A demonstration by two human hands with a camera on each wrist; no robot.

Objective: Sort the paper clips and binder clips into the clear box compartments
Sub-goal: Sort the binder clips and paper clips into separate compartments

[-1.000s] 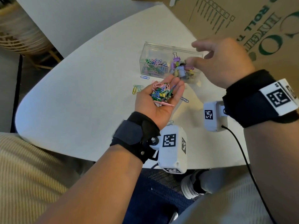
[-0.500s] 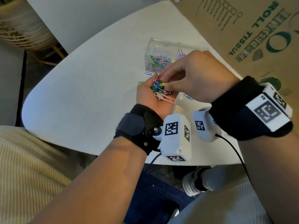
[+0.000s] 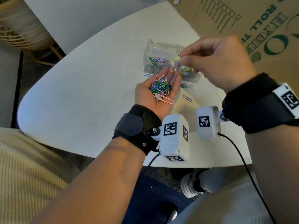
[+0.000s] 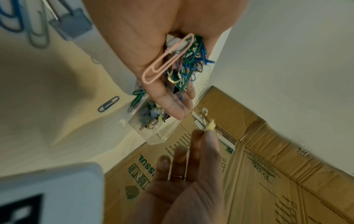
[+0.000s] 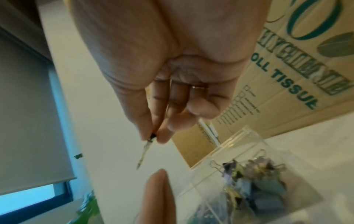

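Observation:
My left hand (image 3: 150, 101) is held palm up over the table, fingers relaxed, carrying a pile of coloured paper clips (image 3: 159, 87) with a large pink paper clip (image 3: 163, 99) at its near edge. My right hand (image 3: 182, 59) pinches a small yellow binder clip (image 3: 177, 58) between thumb and forefinger, just above the clear box (image 3: 161, 45). The box's left compartment holds paper clips (image 3: 157, 63) and its right compartment holds binder clips (image 3: 188, 72). The left wrist view shows the pile (image 4: 187, 65) in my palm and the pinched binder clip (image 4: 208, 128).
Loose paper clips lie on the white table (image 3: 80, 94): a blue one (image 3: 187, 98), another blue one (image 3: 147, 75), green ones (image 3: 184, 86). A grey binder clip (image 4: 70, 25) lies near my wrist. A cardboard box (image 3: 242, 21) stands behind the clear box.
My right hand came back from the box to my left palm, took a yellow binder clip from the pile, and has now lifted it toward the box. The left hand stayed put.

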